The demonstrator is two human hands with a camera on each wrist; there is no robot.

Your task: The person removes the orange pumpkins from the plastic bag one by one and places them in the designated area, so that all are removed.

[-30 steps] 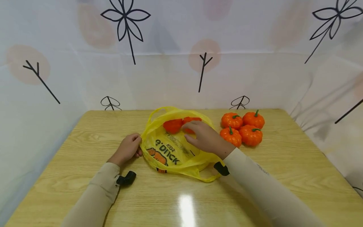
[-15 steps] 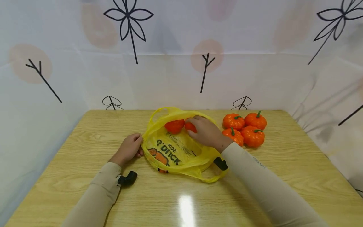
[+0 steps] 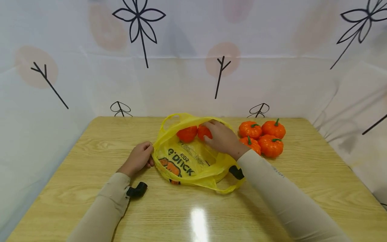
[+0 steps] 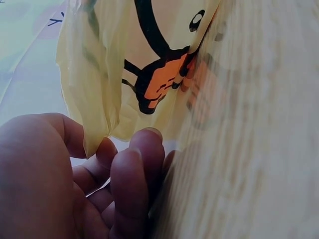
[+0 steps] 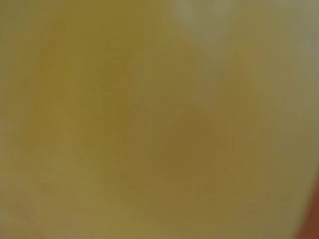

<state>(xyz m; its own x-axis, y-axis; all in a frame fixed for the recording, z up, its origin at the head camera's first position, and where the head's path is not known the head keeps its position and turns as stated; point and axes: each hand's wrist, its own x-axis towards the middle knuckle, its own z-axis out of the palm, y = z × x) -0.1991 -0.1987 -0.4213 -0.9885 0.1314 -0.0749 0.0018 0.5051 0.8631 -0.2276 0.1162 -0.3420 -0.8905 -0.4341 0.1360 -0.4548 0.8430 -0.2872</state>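
Observation:
A yellow plastic bag (image 3: 193, 161) with a printed duck lies on the table with its mouth spread open. At its left rim my left hand (image 3: 139, 158) pinches the plastic between thumb and forefinger; the left wrist view shows the pinched bag edge (image 4: 97, 124) close up. Inside the bag, toward the back, sit two orange toy pumpkins. My right hand (image 3: 222, 137) reaches in and grips the right pumpkin (image 3: 203, 132), its fingertips partly hidden behind it. The left pumpkin (image 3: 187, 134) rests beside it, untouched. Only blurred yellow plastic (image 5: 149, 119) fills the right wrist view.
Several orange pumpkins (image 3: 272, 146) with green stems stand grouped on the wooden table (image 3: 169, 215), right of the bag and close to my right forearm. A patterned white cloth (image 3: 181, 84) hangs behind the table's back edge.
My right hand has settled deeper into the bag, lowering the right pumpkin beside the left one, which now sits more upright. The left hand keeps its hold on the rim. The view has shifted slightly.

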